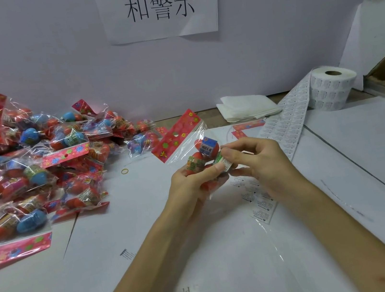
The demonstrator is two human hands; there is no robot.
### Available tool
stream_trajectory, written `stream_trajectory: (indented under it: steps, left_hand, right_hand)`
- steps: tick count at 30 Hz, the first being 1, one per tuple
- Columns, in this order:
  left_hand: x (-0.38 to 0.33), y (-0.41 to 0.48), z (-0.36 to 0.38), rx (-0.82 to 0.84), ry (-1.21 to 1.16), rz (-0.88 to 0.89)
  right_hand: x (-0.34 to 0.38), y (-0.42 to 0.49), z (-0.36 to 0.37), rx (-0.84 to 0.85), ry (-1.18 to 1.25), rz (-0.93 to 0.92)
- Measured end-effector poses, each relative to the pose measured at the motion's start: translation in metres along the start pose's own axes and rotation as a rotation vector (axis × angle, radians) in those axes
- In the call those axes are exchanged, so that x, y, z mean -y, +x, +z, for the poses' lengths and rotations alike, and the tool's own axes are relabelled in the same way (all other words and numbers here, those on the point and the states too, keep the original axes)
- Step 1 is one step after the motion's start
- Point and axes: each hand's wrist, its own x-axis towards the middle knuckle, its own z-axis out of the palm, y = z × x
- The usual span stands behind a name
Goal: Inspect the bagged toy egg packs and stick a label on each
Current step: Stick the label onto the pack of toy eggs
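While your left hand [191,187] grips the pack [183,139] and right hand [257,161] pinches a label [227,164], pressing it flat seems next.

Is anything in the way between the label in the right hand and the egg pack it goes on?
Nothing visible is. The right hand pinches the label right at the egg pack, which the left hand holds up off the table.

Red flowered pack header [176,134].
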Motion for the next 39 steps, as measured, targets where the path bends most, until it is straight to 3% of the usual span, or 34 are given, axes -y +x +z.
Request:
stream_trajectory:
  steps: [6,13,21,28,39]
  left_hand:
    - [0.001,0.004,-0.002,0.012,-0.066,-0.047]
    - [0.003,-0.001,0.0,-0.045,-0.046,-0.044]
    - [0.001,-0.003,0.0,-0.08,-0.12,-0.089]
    - [0.004,-0.002,-0.001,-0.076,-0.1,-0.105]
    - [-0.002,-0.002,-0.005,-0.052,-0.085,-0.122]
  right_hand:
    - [0.001,0.002,-0.005,0.064,0.041,-0.001]
    - [-0.008,0.003,-0.004,0.066,-0.261,-0.129]
    - [-0.013,0.004,-0.007,0.179,-0.315,-0.136]
    - [-0.016,0.0,0.001,0.06,-0.32,-0.156]
    - [-0.008,0.005,-0.012,0.184,-0.155,-0.089]
